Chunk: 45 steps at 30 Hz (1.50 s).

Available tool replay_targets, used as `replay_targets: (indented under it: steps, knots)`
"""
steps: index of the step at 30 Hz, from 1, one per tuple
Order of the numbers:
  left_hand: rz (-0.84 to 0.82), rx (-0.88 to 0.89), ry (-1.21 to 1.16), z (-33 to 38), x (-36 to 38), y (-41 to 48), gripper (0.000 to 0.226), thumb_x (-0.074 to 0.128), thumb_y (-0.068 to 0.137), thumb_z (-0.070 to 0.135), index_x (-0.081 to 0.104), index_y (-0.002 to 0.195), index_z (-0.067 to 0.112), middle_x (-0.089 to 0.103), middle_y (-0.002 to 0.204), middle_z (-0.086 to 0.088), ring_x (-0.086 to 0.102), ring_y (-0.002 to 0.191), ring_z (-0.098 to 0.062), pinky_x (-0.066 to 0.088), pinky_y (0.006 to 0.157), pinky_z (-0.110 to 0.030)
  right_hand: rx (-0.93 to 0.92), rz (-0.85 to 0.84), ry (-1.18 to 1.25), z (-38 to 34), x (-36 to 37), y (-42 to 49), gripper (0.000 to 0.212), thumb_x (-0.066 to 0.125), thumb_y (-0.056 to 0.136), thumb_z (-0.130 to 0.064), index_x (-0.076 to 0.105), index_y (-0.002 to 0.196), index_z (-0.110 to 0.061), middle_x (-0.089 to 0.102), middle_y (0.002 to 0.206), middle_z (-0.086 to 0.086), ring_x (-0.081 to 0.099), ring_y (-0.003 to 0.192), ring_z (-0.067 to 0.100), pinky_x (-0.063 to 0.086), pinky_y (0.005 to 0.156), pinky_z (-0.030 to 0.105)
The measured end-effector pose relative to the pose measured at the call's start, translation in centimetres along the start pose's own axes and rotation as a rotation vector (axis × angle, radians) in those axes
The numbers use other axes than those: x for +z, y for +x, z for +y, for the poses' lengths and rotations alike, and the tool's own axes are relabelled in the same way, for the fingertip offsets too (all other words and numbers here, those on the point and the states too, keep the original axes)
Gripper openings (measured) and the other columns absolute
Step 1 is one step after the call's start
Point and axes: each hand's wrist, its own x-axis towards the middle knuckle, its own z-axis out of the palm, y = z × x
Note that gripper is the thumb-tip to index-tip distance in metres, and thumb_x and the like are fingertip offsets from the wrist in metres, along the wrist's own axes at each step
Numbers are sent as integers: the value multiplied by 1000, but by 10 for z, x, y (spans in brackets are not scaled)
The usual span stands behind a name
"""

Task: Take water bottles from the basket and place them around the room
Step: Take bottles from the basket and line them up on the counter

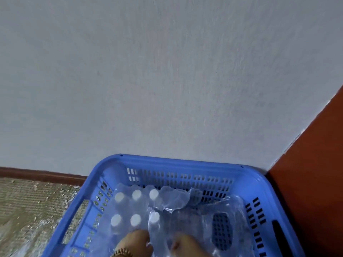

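A blue plastic basket [178, 162] fills the bottom of the view. Inside it stand several clear water bottles with white caps [136, 194], still wrapped in a torn clear plastic wrap [174, 199]. My left hand [135, 242], with a beaded bracelet at the wrist, reaches into the pack, its fingers curled round a bottle whose white cap [148, 244] shows beside them. My right hand [185, 245] is just to the right, low in the basket, its fingers curled into the loose wrap. The frame's bottom edge cuts off both hands.
A plain pale wall [167, 80] rises right behind the basket. A red-brown panel [315, 164] stands close on the right. On the left are a woven mat [31, 210] strewn with debris and a dark skirting board [37, 175].
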Motion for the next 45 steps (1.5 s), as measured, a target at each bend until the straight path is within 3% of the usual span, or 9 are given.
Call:
replay_targets:
  steps: [5,8,13,20,23,27,31,38,45]
  knots:
    - [-20,-48,83,-12,13,9,31,46,86,25,34,58,28,32,61,-2,34,57,-14,35,65,-25,-187,296,44,-19,5,15,28,47,94,-36,51,121,-33,54,130,-7,47,127,16,31,100,12]
    - [-41,-51,75,-18,19,7,5,48,85,26,49,83,30,37,66,-1,41,73,-17,40,75,-26,-280,354,65,-49,9,25,30,43,96,-36,50,125,-37,53,134,-9,47,127,13,33,103,17]
    - [-124,-26,63,-23,22,13,33,48,87,25,58,118,20,59,120,-4,55,116,-21,43,97,-27,-217,404,-99,-57,3,31,13,60,83,-27,49,91,-25,66,111,0,59,93,18,32,66,23]
    - [-27,4,-23,-4,-14,28,40,47,90,27,54,129,18,49,139,-2,41,131,-18,26,110,-25,-260,538,-146,-41,-45,2,38,51,86,-31,50,123,-22,66,117,3,59,110,22,40,76,27]
    - [39,59,-199,25,-61,31,22,54,82,19,68,98,16,68,103,-5,60,98,-18,46,86,-23,-335,652,-177,-76,-98,-40,38,54,80,-33,56,117,-25,69,107,0,62,101,21,41,74,26]
    - [-31,245,-505,82,-147,-1,47,61,72,-2,56,117,11,64,106,-9,59,91,-17,52,84,-31,-411,702,-97,-150,-190,-131,28,67,71,-31,67,97,-23,71,91,-2,63,89,20,44,70,25]
    - [113,445,-418,130,-246,-64,50,70,72,27,41,109,44,54,103,20,54,91,2,41,70,-3,-439,710,-24,-219,-262,-224,17,71,69,-25,66,84,-22,60,67,-10,58,70,15,43,60,22]
    - [183,497,-417,209,-433,-211,62,79,65,36,52,119,27,65,110,7,61,102,-13,50,91,-32,-439,749,-112,-338,-345,-418,26,69,63,-32,66,87,-25,68,80,-6,58,72,13,41,56,19]
    - [138,650,-107,287,-567,-340,60,76,62,50,50,114,35,65,100,13,61,91,-1,50,80,-19,-414,811,-52,-392,-402,-599,27,66,69,-33,65,93,-22,70,94,-3,61,83,16,38,62,20]
